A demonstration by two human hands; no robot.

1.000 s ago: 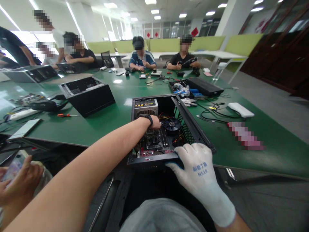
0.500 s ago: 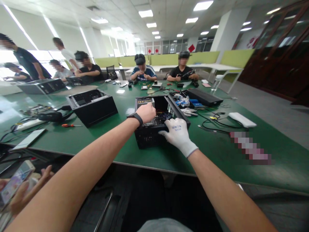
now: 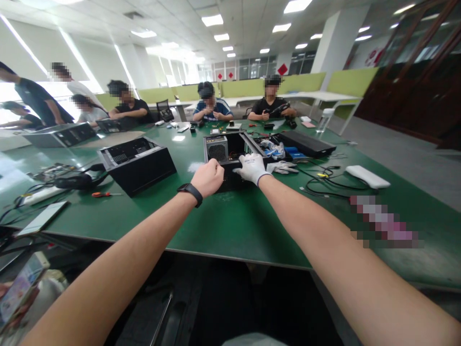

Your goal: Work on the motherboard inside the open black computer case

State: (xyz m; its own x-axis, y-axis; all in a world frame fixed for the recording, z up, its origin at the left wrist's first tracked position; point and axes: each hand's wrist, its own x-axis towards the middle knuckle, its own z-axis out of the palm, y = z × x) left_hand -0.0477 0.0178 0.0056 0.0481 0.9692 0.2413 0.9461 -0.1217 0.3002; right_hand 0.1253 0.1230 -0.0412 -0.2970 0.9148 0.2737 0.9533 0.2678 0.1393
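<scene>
An open black computer case [image 3: 236, 183] stands at the middle of the table, a grey power supply [image 3: 218, 150] showing inside it. My left hand [image 3: 210, 177], bare and with a black watch on the wrist, is closed at the case's near left corner; its fingertips are partly hidden. On the near upper edge, my right hand [image 3: 251, 168] in a white glove grips the case, with the thumb on the outer side. Much of the interior is out of sight behind the hands and the front wall.
A second open case [image 3: 144, 168] sits to the left, near an orange screwdriver [image 3: 101, 194]. Right of my case lie white gloves [image 3: 283, 167], black cables [image 3: 320, 180] and a white box-like object [image 3: 367, 177]. Several people sit or stand around the green table [image 3: 173, 218].
The case has moved farther from the table's near edge, and its power supply fan now shows. My left hand has come back from inside the case to its near corner.
</scene>
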